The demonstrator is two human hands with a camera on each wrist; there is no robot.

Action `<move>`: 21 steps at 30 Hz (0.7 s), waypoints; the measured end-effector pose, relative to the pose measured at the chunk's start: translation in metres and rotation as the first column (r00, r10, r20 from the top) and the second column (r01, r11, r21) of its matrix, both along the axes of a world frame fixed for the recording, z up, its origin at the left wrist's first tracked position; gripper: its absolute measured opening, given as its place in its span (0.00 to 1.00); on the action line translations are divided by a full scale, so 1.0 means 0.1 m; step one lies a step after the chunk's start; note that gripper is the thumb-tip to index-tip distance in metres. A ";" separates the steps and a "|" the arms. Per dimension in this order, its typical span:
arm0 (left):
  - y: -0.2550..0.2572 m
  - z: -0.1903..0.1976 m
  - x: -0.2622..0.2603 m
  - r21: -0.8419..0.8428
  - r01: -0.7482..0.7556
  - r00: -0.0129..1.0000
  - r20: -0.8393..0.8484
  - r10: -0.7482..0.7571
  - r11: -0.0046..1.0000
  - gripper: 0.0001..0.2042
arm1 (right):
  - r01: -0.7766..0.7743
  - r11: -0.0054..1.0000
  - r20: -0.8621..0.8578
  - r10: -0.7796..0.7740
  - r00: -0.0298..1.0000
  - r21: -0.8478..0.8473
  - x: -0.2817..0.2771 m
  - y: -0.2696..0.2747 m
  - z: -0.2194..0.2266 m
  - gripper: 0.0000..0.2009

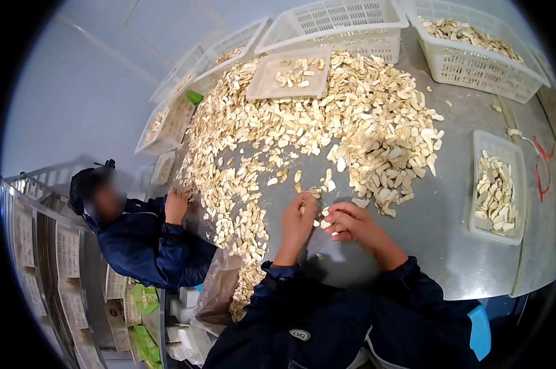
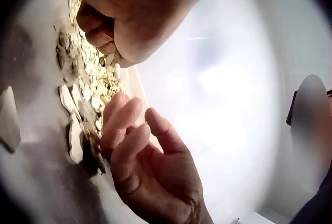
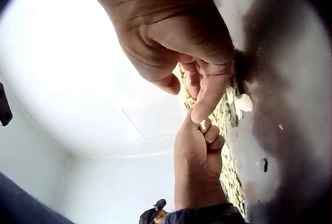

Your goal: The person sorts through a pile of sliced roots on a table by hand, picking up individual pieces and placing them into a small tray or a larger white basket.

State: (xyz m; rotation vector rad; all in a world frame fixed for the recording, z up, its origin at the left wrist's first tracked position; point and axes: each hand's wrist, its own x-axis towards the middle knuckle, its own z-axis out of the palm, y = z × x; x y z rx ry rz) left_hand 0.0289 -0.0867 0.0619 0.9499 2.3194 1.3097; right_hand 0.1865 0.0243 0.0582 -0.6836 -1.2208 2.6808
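My left hand (image 1: pixel 295 226) has its fingers curled, with a pale slice (image 2: pixel 117 70) pinched at the thumb; most of that slice is hidden. Close beside it, my right hand (image 1: pixel 358 229) has loosely bent, spread fingers. In the left wrist view the right hand's thumb (image 2: pixel 165 130) stands apart from its fingers. A few loose pale slices (image 1: pixel 325 224) show between the two hands on the grey metal table (image 1: pixel 425 246). Just beyond the hands lies a large heap of pale, dried-looking slices (image 1: pixel 388 147).
A shallow tray (image 1: pixel 262 89) sits on the heap. Another tray (image 1: pixel 479 230) with slices stands at the right. White baskets (image 1: pixel 474 77) line the far edge. Another person (image 1: pixel 149 246) works at the left, near a plastic bag (image 1: pixel 213 295) and a rack (image 1: pixel 63 246).
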 end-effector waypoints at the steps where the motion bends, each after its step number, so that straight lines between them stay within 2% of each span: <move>1: 0.00 0.06 -0.01 -0.055 -0.048 0.999 -0.025 0.047 0.997 0.11 | -0.006 1.000 0.001 0.006 1.000 0.009 0.00 0.00 0.00 0.16; 5: -0.04 -0.01 -0.12 0.100 0.027 0.999 0.030 -0.030 0.995 0.12 | 0.017 0.999 -0.031 -0.019 0.999 -0.051 -0.03 -0.01 -0.04 0.18; 7: -0.01 0.20 0.07 0.125 0.103 0.986 0.121 -0.119 0.987 0.13 | 0.034 0.971 -0.077 -0.054 0.996 -0.238 -0.07 -0.03 -0.12 0.18; 8: -0.01 0.25 0.10 0.145 0.079 0.976 0.189 -0.106 0.986 0.13 | 0.036 0.944 -0.095 -0.071 0.993 -0.329 -0.07 -0.04 -0.15 0.18; 10: 0.02 0.31 0.14 0.184 0.028 0.943 0.321 -0.087 0.983 0.15 | 0.033 0.935 -0.106 -0.075 0.991 -0.353 -0.06 -0.05 -0.06 0.19; 13: -0.04 0.27 -0.02 0.079 -0.052 0.962 0.272 0.028 0.996 0.17 | 0.063 0.936 -0.098 -0.103 0.990 -0.347 -0.06 0.01 -0.07 0.17; 16: -0.13 0.37 -0.16 -0.164 -0.077 0.997 -0.002 0.078 0.984 0.19 | 0.152 0.935 -0.113 -0.197 0.974 -0.319 -0.01 0.12 -0.17 0.14; 17: -0.13 0.42 -0.14 -0.319 -0.173 0.981 -0.136 0.135 0.932 0.14 | 0.188 0.933 -0.125 -0.236 0.964 -0.307 0.01 0.17 -0.20 0.12; 18: -0.15 0.34 -0.16 -0.258 -0.136 0.958 -0.279 0.060 0.957 0.12 | 0.256 0.931 -0.113 -0.293 0.949 -0.260 0.02 0.20 -0.21 0.12; 20: -0.20 0.09 -0.18 -0.154 -0.029 0.832 -0.551 -0.062 0.988 0.10 | 0.388 0.907 -0.096 -0.406 0.909 -0.161 0.05 0.24 -0.23 0.10; 21: -0.17 0.06 -0.14 -0.128 0.066 0.813 -0.568 -0.127 0.990 0.10 | 0.396 0.903 -0.105 -0.415 0.904 -0.164 0.06 0.26 -0.22 0.09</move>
